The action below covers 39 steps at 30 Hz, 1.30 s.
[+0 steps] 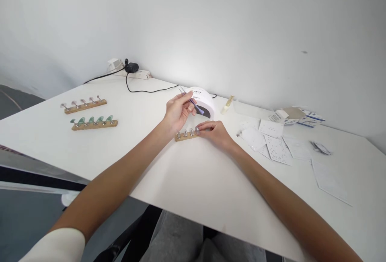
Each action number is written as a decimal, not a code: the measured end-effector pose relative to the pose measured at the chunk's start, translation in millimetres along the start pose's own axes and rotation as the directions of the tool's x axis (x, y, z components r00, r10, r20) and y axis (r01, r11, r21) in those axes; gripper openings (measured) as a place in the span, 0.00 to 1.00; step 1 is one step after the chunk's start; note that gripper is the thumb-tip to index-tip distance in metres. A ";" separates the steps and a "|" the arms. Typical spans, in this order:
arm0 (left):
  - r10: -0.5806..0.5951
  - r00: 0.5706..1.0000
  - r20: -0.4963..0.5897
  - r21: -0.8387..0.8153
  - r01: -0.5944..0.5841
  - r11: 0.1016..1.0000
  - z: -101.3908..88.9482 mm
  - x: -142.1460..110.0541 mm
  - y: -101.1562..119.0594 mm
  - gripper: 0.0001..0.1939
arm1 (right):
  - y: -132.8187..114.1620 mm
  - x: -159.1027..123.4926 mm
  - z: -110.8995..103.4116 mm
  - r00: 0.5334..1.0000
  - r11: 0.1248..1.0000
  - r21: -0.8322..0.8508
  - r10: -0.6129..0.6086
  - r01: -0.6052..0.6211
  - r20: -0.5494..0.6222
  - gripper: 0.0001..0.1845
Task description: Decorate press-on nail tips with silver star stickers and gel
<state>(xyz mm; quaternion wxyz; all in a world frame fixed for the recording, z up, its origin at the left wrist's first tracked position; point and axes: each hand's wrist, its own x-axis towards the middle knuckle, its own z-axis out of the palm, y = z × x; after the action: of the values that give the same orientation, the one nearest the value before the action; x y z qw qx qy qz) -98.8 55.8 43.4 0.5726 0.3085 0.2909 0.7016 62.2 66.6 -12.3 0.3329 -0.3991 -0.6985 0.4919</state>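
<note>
My left hand (177, 113) is closed around slim purple tweezers (200, 110), whose two prongs point up and left and whose broad end points down to the right. Just below it, a short wooden nail display stand (187, 136) carries several pale nail tips on metal posts. At the stand's right end, the fingertips of my right hand (214, 132) pinch the last nail tip (197, 130), partly hiding it. Behind both hands is a white nail lamp (205, 96) with a dark opening, partly covered by my left hand.
Two more wooden stands stand on the left, one with green nail tips (94, 124), one with pinkish tips (84, 106). A yellowish bottle (227, 104) lies beside the lamp. Sticker sheets (277, 149) and opened packaging (294, 114) spread to the right. A power strip (141, 74) sits at the wall.
</note>
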 end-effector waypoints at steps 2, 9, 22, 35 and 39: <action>-0.007 1.000 0.000 0.000 0.007 1.000 1.3 -1.1 0.3 0.09 | 0.3 -0.9 -1.7 0.999 1.000 -0.015 -0.007 0.008 0.031 0.07; -0.024 1.000 0.008 0.027 0.024 0.999 4.8 -5.4 1.1 0.08 | -0.2 0.7 -3.6 0.997 0.999 -0.048 -0.007 0.011 0.071 0.07; -0.051 0.999 0.012 0.034 0.051 0.998 7.3 -5.3 3.3 0.07 | -24.1 -13.5 -46.7 0.999 0.976 -0.217 -0.038 0.030 -0.034 0.12; -0.272 0.942 0.199 0.340 0.194 0.920 33.4 -38.8 -6.7 0.09 | -12.9 -118.4 -198.4 0.703 0.613 -0.500 0.131 -0.612 -0.699 0.29; -0.404 0.872 0.276 0.468 0.245 0.849 41.9 -56.1 -19.1 0.09 | 11.9 -120.2 -192.2 0.656 0.453 -0.486 0.385 -0.747 -0.649 0.41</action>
<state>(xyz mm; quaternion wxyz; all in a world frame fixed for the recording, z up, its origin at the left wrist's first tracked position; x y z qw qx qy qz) -46.2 6.2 50.1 0.6486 0.4939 0.3718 0.4441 285.0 43.6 24.1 0.1077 -0.8125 -0.5523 0.1522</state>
